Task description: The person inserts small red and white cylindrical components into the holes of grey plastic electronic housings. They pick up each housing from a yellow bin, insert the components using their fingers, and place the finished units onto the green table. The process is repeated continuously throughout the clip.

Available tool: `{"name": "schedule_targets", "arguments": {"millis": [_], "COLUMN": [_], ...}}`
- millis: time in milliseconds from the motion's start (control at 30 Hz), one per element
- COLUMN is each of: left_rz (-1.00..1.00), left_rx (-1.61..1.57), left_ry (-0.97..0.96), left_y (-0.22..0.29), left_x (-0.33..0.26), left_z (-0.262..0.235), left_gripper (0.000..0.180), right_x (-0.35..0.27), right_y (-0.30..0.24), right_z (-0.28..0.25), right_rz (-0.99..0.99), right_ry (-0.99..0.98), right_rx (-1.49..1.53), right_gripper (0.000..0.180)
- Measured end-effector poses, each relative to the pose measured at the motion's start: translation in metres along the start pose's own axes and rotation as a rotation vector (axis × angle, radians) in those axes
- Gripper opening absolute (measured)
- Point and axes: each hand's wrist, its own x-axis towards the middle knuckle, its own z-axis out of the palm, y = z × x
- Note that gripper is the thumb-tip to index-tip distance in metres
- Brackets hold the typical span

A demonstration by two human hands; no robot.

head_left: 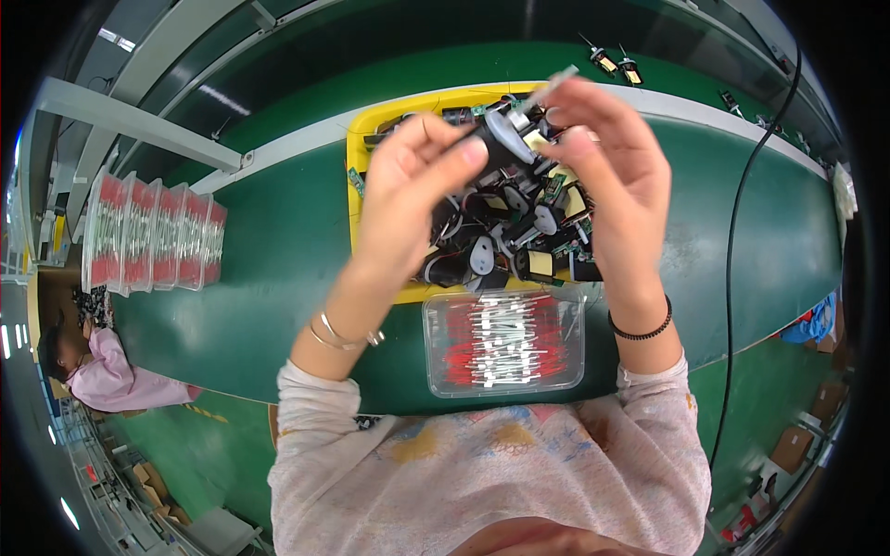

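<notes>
A black device (507,138) was held above the yellow tray (355,215).
The left hand (408,181) grasped its body; the right hand (616,153) had bent fingers beside its pale shaft (562,78), grip impossible to tell. A clear box (432,345) sat nearside of the tray.

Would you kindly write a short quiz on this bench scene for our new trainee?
1. Multiple choice: What colour is the tray that holds the jumbled parts?
A) Blue
B) Yellow
C) Red

2. True or false: The clear box of red-and-white pieces in front of the person lies beyond the tray, on its far side.

3. Short answer: Which hand is closed around the black body of the raised unit?

Key: 1. B. 2. False; the clear box is on the person's side of the tray. 3. The left hand.
</notes>
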Motion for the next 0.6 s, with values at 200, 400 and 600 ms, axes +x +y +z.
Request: {"name": "schedule_targets", "arguments": {"millis": [200, 400, 600], "left_rz": [-0.268, -0.092, 0.283], "left_rx": [0.47, 0.953, 1.511], "left_ry": [0.132, 0.174, -0.281], "left_y": [-0.017, -0.079, -0.019], "left_x": [0.114, 0.188, 0.123], "left_z": [-0.071, -0.137, -0.087], "left_gripper": [0.018, 0.027, 0.02], "right_x": [0.011, 0.01, 0.004], "right_y": [-0.021, -0.026, -0.041], "right_z": [-0.024, -0.046, -0.032], "right_rz": [-0.3, -0.461, -0.288], "right_ry": [0.147, 0.0, 0.139], "right_rx": [-0.15, -0.14, -0.429], "right_gripper": [0.038, 0.037, 0.035]}}
